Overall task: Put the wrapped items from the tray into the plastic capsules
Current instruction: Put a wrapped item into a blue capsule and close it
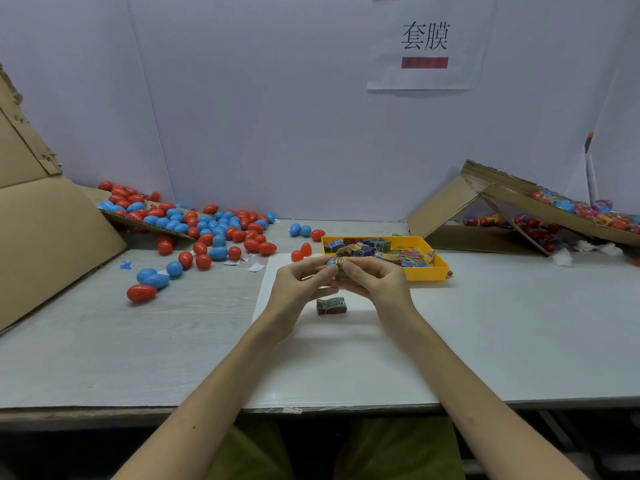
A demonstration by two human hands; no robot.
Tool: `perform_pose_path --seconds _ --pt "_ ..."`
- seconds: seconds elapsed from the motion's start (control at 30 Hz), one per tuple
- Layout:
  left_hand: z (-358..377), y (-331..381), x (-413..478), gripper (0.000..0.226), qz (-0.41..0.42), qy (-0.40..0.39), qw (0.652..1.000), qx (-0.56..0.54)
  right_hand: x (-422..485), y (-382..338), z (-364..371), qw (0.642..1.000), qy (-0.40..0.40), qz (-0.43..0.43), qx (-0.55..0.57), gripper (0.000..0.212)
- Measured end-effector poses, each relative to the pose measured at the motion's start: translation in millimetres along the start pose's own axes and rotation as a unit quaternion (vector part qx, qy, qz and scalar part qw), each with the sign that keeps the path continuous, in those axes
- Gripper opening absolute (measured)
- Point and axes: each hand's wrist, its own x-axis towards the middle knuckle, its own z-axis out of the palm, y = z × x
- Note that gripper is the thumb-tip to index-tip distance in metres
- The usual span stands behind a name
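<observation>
In the middle of the frame the left hand [304, 284] and the right hand [375, 282] meet above a white paper sheet [311, 358] on the grey counter [138, 341]. The left grip pinches a small blue plastic capsule [331, 261]. The right grip pinches a green-yellow wrapped item [342, 270] that touches this capsule. A second green wrapped packet [331, 305] lies on the sheet just below the hands. The yellow plastic tray [427, 271] stands at the right of the hands. Loose red and blue egg-shaped capsules [214, 233] lie at the left.
</observation>
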Motion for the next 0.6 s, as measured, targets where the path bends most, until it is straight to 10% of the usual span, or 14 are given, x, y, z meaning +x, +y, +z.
perform_pose_path --seconds 0.6 --pt "-4.6 -0.1 0.6 0.019 -0.019 0.009 0.999 -0.031 -1.2 -1.6 1.0 0.999 -0.011 0.046 0.016 0.020"
